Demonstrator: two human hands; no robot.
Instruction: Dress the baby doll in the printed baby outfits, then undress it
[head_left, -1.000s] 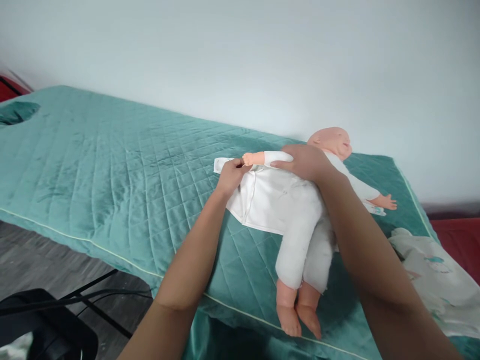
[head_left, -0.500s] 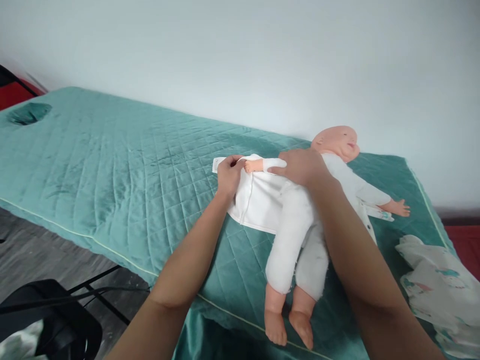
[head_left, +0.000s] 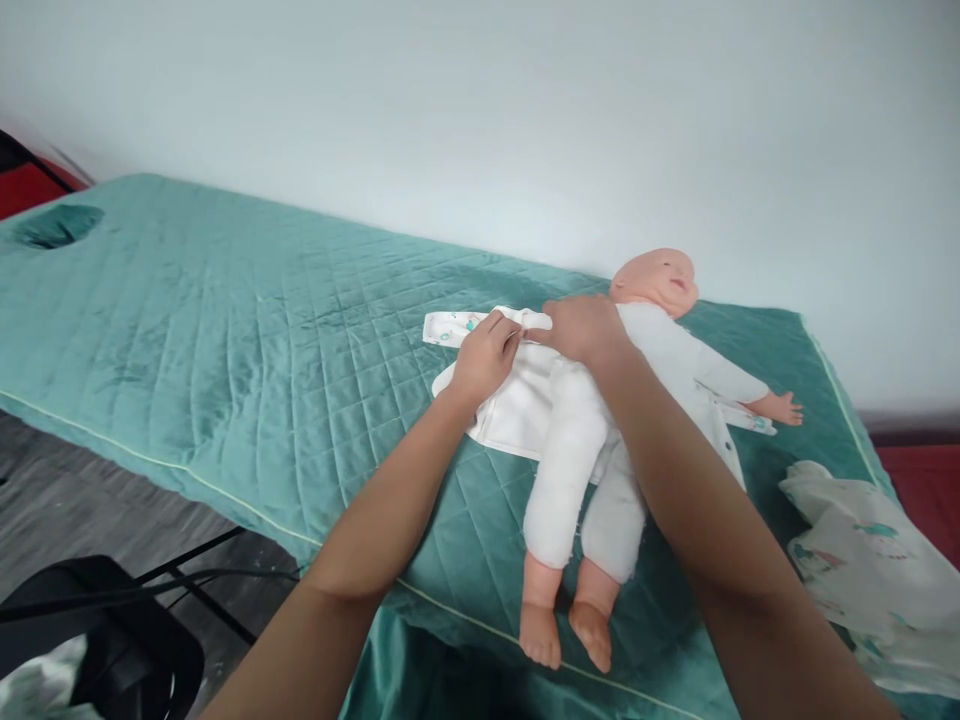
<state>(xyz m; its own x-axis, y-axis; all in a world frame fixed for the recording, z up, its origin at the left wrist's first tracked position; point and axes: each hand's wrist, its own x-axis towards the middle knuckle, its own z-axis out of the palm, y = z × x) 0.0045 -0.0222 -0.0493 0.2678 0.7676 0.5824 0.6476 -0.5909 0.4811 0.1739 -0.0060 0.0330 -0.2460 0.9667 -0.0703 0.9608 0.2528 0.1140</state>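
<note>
A baby doll (head_left: pixel 568 455) in a white cloth body lies on its back, head toward the wall and bare feet toward me. Spread beneath it is an opened white baby shirt (head_left: pixel 510 420), whose printed sleeve (head_left: pixel 444 328) points left. My left hand (head_left: pixel 487 355) is closed at the end of the doll's left-side arm, and the doll's small hand there is hidden under my fingers. Higher up the same arm, my right hand (head_left: pixel 583 326) grips near the shoulder. The doll's other arm (head_left: pixel 780 407) stretches out to the right, over the shirt's other sleeve (head_left: pixel 752 420).
Everything lies on a green quilted bed cover (head_left: pixel 300 330) with a hole (head_left: pixel 60 227) at its far left end. A printed white cloth (head_left: pixel 877 570) is crumpled at the right edge. A black chair (head_left: pixel 112 630) stands at the lower left, and a pale wall (head_left: pixel 480 130) runs behind.
My left hand has moved right from the shirt's edge and now covers the doll's hand. More of the printed sleeve shows. The view has shifted slightly.
</note>
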